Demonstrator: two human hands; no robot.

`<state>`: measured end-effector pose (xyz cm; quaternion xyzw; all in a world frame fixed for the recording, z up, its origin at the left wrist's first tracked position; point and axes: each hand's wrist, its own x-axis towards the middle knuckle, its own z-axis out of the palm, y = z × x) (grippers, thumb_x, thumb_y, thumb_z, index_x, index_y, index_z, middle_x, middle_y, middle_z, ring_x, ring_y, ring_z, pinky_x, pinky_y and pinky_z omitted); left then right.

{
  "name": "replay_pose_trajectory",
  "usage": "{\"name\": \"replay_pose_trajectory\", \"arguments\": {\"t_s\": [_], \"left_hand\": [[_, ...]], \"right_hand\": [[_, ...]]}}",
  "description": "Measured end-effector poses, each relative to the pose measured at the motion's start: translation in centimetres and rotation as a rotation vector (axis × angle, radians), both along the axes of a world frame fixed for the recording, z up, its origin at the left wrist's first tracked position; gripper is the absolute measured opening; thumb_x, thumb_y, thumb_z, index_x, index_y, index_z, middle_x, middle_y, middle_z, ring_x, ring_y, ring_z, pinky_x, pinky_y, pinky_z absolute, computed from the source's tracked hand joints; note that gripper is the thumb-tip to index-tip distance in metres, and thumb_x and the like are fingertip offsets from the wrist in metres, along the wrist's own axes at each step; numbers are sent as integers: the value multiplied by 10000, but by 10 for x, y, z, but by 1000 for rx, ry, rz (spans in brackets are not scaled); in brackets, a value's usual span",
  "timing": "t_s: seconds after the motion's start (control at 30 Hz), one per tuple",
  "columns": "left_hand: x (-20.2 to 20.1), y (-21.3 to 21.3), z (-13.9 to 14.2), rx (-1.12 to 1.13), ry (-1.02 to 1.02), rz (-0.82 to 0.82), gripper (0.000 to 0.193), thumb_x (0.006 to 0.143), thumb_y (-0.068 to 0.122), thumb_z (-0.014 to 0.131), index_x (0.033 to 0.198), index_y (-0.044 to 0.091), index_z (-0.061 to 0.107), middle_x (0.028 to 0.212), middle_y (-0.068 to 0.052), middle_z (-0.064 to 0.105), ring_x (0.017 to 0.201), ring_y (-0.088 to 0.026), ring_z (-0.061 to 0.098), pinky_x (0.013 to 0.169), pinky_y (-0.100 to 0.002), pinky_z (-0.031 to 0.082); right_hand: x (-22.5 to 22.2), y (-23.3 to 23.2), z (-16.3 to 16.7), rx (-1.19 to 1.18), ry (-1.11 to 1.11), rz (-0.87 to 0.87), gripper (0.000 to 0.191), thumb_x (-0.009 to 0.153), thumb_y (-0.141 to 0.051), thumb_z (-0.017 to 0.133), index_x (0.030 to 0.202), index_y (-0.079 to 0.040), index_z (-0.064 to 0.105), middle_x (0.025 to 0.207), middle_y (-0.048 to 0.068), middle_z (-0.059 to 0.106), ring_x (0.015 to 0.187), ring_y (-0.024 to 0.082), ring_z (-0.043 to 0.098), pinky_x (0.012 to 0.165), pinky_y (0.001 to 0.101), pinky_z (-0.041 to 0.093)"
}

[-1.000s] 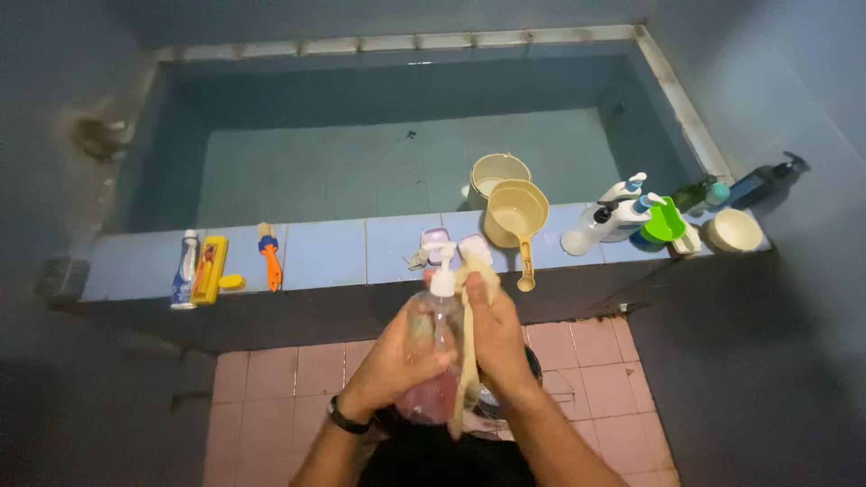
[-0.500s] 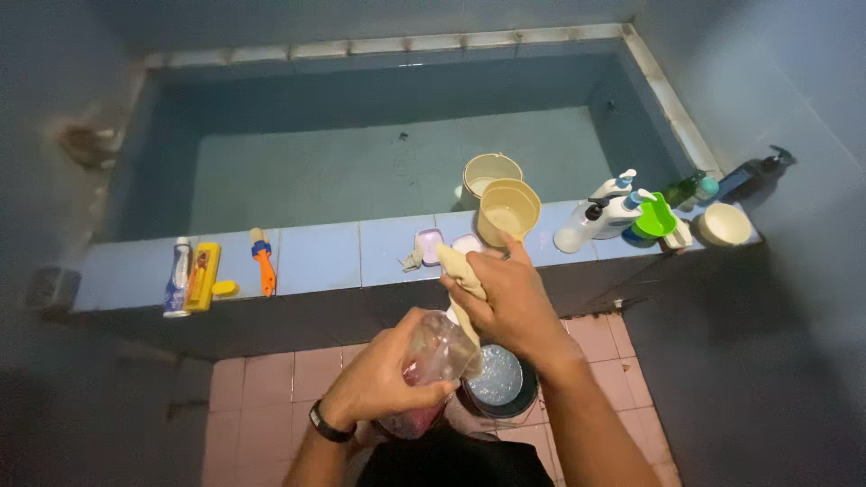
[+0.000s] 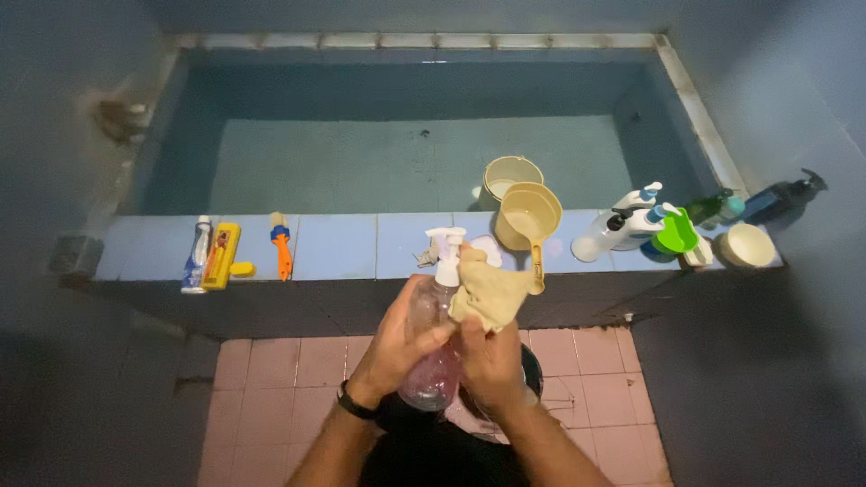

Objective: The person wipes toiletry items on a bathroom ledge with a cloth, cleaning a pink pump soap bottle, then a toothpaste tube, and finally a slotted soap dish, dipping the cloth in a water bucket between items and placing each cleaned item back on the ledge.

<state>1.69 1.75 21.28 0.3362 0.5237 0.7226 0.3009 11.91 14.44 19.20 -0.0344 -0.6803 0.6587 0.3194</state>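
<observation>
My left hand (image 3: 397,341) grips a clear pump bottle (image 3: 437,352) holding pink liquid, held upright in front of me over the pink floor tiles. The bottle's white pump head (image 3: 446,245) points toward the tiled ledge. My right hand (image 3: 487,356) presses a beige cloth (image 3: 488,294) against the upper side of the bottle. A black band sits on my left wrist.
A tiled ledge (image 3: 343,245) fronts a water-filled basin (image 3: 406,153). On it lie a tube and yellow case (image 3: 213,257), an orange brush (image 3: 281,245), a yellow dipper (image 3: 530,219), white pump bottles (image 3: 622,230), a green cup (image 3: 675,233), a bowl (image 3: 747,245). A bucket (image 3: 511,173) floats behind.
The bottle went from tilted low to upright and closer to the ledge. My right hand dropped from above the bottle to its side, with the cloth now on its upper part.
</observation>
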Motion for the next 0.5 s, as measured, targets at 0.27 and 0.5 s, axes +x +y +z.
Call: {"name": "replay_pose_trajectory", "arguments": {"t_s": [0.27, 0.5], "left_hand": [[-7, 2, 33, -459, 517, 271, 818, 714, 395, 837, 1353, 63, 449, 1103, -204, 707, 1006, -364, 721, 848, -442, 559], [6, 5, 48, -578, 726, 463, 726, 781, 344, 757, 1391, 72, 473, 1093, -189, 725, 939, -397, 719, 755, -483, 569]], "right_hand": [[8, -12, 67, 486, -131, -322, 439, 999, -277, 661, 1297, 42, 624, 1519, 248, 249, 1383, 367, 391, 1145, 460, 405], [3, -10, 94, 894, -258, -363, 469, 911, -367, 743, 1237, -32, 706, 1591, 302, 121, 1475, 498, 162, 1205, 583, 191]]}}
